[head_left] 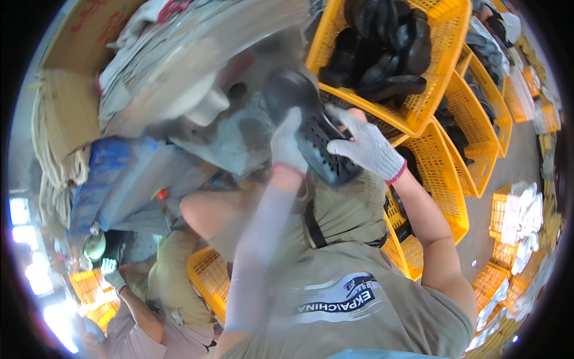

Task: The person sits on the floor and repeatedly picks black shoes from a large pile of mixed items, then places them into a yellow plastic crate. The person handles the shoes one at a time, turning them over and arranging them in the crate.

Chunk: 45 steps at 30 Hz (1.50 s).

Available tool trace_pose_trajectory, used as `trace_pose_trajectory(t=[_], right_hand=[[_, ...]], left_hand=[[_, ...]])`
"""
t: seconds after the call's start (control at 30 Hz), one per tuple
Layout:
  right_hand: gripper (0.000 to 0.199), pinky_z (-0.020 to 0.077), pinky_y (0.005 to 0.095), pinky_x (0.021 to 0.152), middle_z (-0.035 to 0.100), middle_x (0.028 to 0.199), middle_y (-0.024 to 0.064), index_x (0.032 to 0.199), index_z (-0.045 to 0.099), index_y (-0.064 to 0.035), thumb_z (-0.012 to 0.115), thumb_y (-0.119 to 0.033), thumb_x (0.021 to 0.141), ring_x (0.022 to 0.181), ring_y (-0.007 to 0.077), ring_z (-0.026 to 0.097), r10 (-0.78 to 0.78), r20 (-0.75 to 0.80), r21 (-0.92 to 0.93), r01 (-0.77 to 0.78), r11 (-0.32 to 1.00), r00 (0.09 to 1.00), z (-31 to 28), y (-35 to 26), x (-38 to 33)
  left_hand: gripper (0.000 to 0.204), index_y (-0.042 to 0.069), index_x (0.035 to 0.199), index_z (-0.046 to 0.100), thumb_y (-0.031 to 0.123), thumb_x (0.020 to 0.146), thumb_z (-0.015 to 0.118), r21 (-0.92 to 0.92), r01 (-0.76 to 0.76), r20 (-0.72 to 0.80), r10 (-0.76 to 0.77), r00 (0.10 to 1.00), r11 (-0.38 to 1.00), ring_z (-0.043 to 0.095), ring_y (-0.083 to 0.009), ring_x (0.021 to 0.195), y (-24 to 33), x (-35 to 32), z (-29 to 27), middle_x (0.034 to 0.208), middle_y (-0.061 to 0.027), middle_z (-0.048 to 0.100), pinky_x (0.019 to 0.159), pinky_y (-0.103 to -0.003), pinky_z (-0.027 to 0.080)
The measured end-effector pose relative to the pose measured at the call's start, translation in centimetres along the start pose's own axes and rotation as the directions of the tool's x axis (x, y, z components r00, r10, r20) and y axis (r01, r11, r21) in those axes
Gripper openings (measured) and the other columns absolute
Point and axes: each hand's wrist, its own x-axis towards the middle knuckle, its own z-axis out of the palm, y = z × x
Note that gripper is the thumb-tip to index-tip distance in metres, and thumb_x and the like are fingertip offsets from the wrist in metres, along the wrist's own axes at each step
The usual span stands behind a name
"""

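A black clog with rows of small holes is held before my body, sole end pointing up and away. My left hand, in a white knit glove, grips its left side; some of its fingers are hidden under the clog. My right hand, gloved the same way with a red cuff, closes on the right edge with its thumb on the clog's holed upper. Just past the clog lies a yellow crate heaped with black clogs.
More yellow crates with black items stand in a row on my right. To the left are a dusty grey machine housing with a whitish spout, blue sheeting and cardboard. A co-worker's gloved hand shows at lower left.
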Motion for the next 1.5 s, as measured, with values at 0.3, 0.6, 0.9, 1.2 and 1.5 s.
trace_pose_trajectory(t=[0.3,0.6,0.9,1.2,1.5], right_hand=[[0.084,0.0523,0.0406,0.112,0.068,0.141,0.0269,0.156,0.054,0.0025,0.084,-0.028,0.083,0.132,0.0355,0.067,-0.015,-0.576,0.151,0.125,0.981,0.817,8.2,-3.6,13.2],[0.061,0.0602,0.0445,0.09,0.076,0.111,0.023,0.134,0.067,0.0041,0.079,-0.025,0.082,0.102,0.0403,0.075,-0.132,-0.567,-0.05,0.126,0.991,0.813,11.6,-3.8,17.8],[0.037,0.0603,0.0455,0.089,0.077,0.11,0.0244,0.105,0.075,0.0015,0.066,-0.032,0.092,0.092,0.0354,0.077,-0.18,-0.15,-0.289,0.131,0.948,0.972,10.5,-4.0,22.1],[0.078,0.0556,0.0473,0.106,0.072,0.129,0.0291,0.14,0.061,0.0019,0.075,-0.049,0.083,0.123,0.047,0.068,-0.112,-0.106,-0.072,0.104,0.992,0.988,9.7,-7.5,19.1],[0.08,0.0528,0.047,0.111,0.065,0.144,0.0308,0.16,0.048,0.0032,0.076,-0.024,0.091,0.13,0.0462,0.065,-0.076,-0.538,0.049,0.121,0.991,0.84,10.3,-5.0,9.4]], left_hand=[[0.061,0.005,0.151,0.061,0.053,0.114,0.051,-0.267,-0.166,-0.101,0.144,0.984,0.949,0.059,-0.0406,0.138,5.5,12.0,-2.9,0.153,-0.0174,0.063,0.121,-0.055,0.045],[0.051,0.006,0.147,0.066,0.043,0.112,0.059,0.153,-0.109,-0.097,0.124,0.987,0.982,0.067,-0.0392,0.13,7.4,19.7,-13.1,0.144,-0.0198,0.07,0.115,-0.051,0.053],[0.066,0.002,0.141,0.066,0.056,0.104,0.068,0.901,-0.087,0.351,0.598,0.721,-0.425,0.071,-0.0391,0.119,8.4,13.6,-17.6,0.129,-0.0205,0.075,0.098,-0.048,0.055],[0.053,0.001,0.121,0.075,0.048,0.099,0.078,0.8,-0.554,0.549,0.656,0.518,-0.232,0.06,-0.0247,0.061,7.2,12.7,-13.3,0.078,-0.0078,0.06,0.057,-0.042,0.05],[0.072,-0.002,0.141,0.067,0.061,0.108,0.064,-0.112,-0.173,-0.273,0.137,0.952,0.979,0.073,-0.0301,0.104,6.0,13.9,-5.2,0.119,-0.0155,0.075,0.089,-0.042,0.06]])
